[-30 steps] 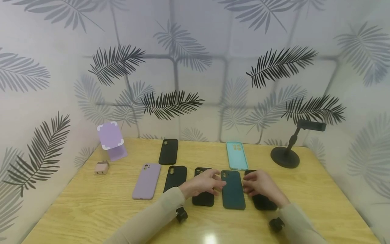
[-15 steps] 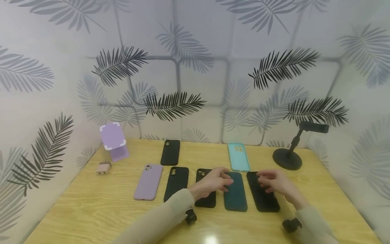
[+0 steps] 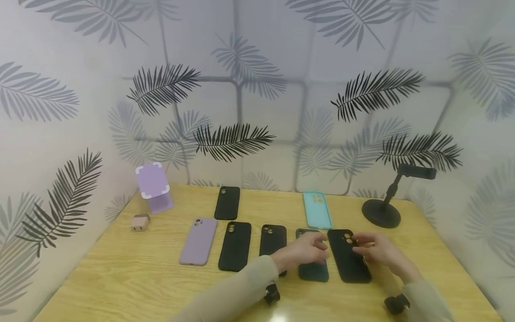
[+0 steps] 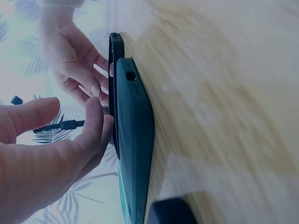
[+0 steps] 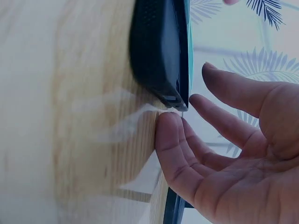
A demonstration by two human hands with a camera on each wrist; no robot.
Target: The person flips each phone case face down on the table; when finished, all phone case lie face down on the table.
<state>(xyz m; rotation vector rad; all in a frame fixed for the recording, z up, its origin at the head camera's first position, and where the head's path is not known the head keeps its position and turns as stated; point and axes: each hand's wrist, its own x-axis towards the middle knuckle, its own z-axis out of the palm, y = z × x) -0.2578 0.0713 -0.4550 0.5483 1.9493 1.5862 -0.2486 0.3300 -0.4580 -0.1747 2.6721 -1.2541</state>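
Observation:
Over the dark teal phone case, my left hand hovers with its fingers loosely bent and nothing between them. The black phone case at the right end of the row lies flat, its camera cutouts showing. My right hand is beside this case's right edge, fingertips at its upper corner. In the right wrist view the thumb stands apart from the other fingers, which are close by the corner of the black case. The left wrist view shows the teal case edge-on, below my left fingertips.
Further left in the row lie two more black cases and a lilac case. Behind are another black case, a light turquoise case, a black stand, a lilac stand and a pink charger.
My left hand has moved right, from a black case to over the teal case. My right hand has shifted right, from over the end black case to its right edge, uncovering its camera cutouts.

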